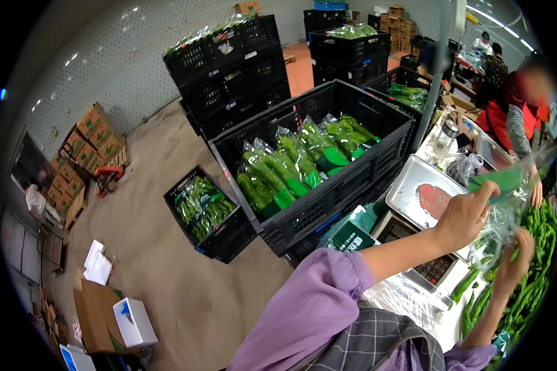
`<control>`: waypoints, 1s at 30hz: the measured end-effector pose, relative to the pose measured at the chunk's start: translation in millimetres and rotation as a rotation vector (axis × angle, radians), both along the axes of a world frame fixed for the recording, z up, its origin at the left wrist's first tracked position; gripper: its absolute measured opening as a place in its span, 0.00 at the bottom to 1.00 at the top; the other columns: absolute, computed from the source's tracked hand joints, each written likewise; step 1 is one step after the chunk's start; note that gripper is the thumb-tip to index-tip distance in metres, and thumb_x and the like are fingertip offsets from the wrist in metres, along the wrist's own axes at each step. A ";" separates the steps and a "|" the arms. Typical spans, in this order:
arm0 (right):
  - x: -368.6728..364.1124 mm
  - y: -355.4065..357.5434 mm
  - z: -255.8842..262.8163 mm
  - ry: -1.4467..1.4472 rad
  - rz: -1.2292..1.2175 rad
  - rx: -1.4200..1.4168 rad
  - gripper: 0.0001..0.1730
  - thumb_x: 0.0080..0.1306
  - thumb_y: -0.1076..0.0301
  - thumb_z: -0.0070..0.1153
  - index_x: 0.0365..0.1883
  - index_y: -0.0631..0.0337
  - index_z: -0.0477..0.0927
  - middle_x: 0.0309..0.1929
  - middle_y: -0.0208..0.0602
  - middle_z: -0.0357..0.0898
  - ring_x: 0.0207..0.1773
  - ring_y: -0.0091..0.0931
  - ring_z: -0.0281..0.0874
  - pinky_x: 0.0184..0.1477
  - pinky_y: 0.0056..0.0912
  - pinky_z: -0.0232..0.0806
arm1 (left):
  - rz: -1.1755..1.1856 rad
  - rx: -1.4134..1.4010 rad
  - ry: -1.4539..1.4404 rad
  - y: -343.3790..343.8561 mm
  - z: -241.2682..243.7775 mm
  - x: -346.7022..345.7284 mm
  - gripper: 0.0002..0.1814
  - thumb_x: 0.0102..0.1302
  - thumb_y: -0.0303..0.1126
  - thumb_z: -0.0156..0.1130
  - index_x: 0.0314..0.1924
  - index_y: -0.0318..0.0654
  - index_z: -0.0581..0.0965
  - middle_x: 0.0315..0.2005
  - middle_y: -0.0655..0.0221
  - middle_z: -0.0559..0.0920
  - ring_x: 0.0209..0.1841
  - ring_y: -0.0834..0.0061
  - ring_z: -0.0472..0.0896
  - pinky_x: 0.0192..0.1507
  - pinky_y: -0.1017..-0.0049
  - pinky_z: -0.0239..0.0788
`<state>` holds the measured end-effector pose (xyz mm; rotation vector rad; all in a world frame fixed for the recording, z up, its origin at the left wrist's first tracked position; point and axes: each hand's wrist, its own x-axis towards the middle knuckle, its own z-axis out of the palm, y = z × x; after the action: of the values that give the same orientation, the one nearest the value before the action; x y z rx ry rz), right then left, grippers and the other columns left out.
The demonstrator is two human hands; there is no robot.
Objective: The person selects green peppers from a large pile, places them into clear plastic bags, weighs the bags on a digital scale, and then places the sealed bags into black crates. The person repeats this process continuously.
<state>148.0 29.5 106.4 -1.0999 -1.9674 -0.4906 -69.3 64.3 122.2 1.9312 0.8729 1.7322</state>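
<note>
My left hand (464, 214) pinches a clear plastic bag (496, 227) with a green printed band, above the right side of the worktable. Curled against the lower part of the same bag is my right hand (517, 257), slightly blurred. The bag looks crumpled, with no produce plainly inside. Long green peppers (540, 264) are heaped beneath and beyond my right hand. A few loose peppers (476, 303) lie on the white tabletop. Left of the hands sits a weighing scale with a steel pan (427, 190), worn red in the middle, and a keypad (431, 269).
A black crate (278, 232) of bagged green vegetables stands left of the table, with stacked crates (227, 60) behind. A lower crate (204, 208) is on the floor. A metal post (434, 92) rises beside the table. Across it, a co-worker's hand (536, 188) reaches toward the peppers.
</note>
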 end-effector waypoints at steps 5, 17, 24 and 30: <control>-44.5 -37.9 -19.5 0.272 -0.033 -0.004 0.19 0.56 0.83 0.46 0.48 0.69 0.67 0.52 0.47 0.67 0.57 0.36 0.63 0.59 0.36 0.53 | 0.079 0.118 0.337 7.3 -33.4 7.5 0.07 0.48 0.21 0.50 0.30 0.36 0.70 0.20 0.59 0.74 0.27 0.55 0.75 0.28 0.62 0.66; -46.5 -19.4 -85.6 0.183 -0.074 -0.601 0.22 0.61 0.73 0.46 0.55 0.64 0.62 0.45 0.40 0.71 0.45 0.28 0.70 0.44 0.29 0.64 | -0.116 0.212 0.681 -26.1 -56.8 49.8 0.19 0.47 0.28 0.58 0.44 0.43 0.75 0.20 0.72 0.76 0.21 0.73 0.78 0.20 0.75 0.67; -40.8 -2.4 -72.8 1.625 0.566 -0.674 0.32 0.61 0.75 0.47 0.63 0.60 0.53 0.50 0.42 0.68 0.49 0.26 0.69 0.47 0.25 0.64 | -0.172 0.345 0.843 -47.4 -33.9 68.7 0.22 0.50 0.27 0.53 0.49 0.37 0.71 0.17 0.69 0.73 0.18 0.72 0.75 0.17 0.74 0.64; -21.5 47.4 -103.0 0.871 0.054 -0.478 0.36 0.65 0.61 0.43 0.66 0.61 0.42 0.67 0.44 0.45 0.68 0.34 0.45 0.65 0.35 0.43 | -0.631 0.504 0.859 -81.1 -60.9 90.2 0.22 0.52 0.26 0.53 0.50 0.35 0.70 0.17 0.73 0.72 0.19 0.75 0.74 0.21 0.76 0.65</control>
<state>126.5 76.9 3.4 -1.2514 -1.3326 0.4679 20.9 -16.8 61.3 2.9242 -0.0362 0.7563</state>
